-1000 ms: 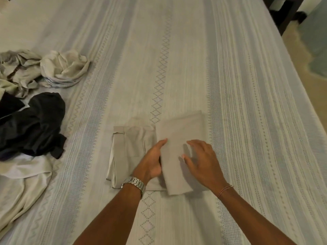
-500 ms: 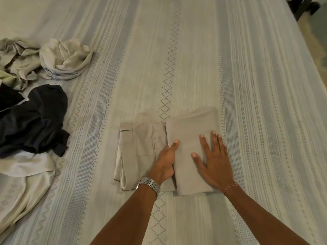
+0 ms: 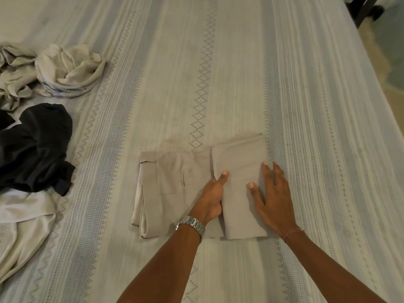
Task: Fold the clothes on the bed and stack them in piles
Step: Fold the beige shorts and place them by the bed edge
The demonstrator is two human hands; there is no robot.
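Observation:
Beige trousers (image 3: 175,178) lie partly folded on the striped bedspread (image 3: 218,73), waistband to the left and the folded leg section (image 3: 238,162) on the right. My left hand (image 3: 211,197), with a metal watch on its wrist, has its fingers tucked under the edge of that folded section and its thumb on top. My right hand (image 3: 271,193) lies flat with fingers spread on the section's right side, pressing it down.
Unfolded clothes lie along the left: a crumpled cream garment (image 3: 70,71), a dark navy garment (image 3: 32,147) and a pale garment (image 3: 21,226) at the lower left. The bed's right edge (image 3: 376,68) drops to the floor, with a dark furniture leg (image 3: 363,9) beyond.
My right hand has slid rightwards across the folded section and flattened out. My left hand keeps its hold on the fold's edge. The camera view has shifted slightly.

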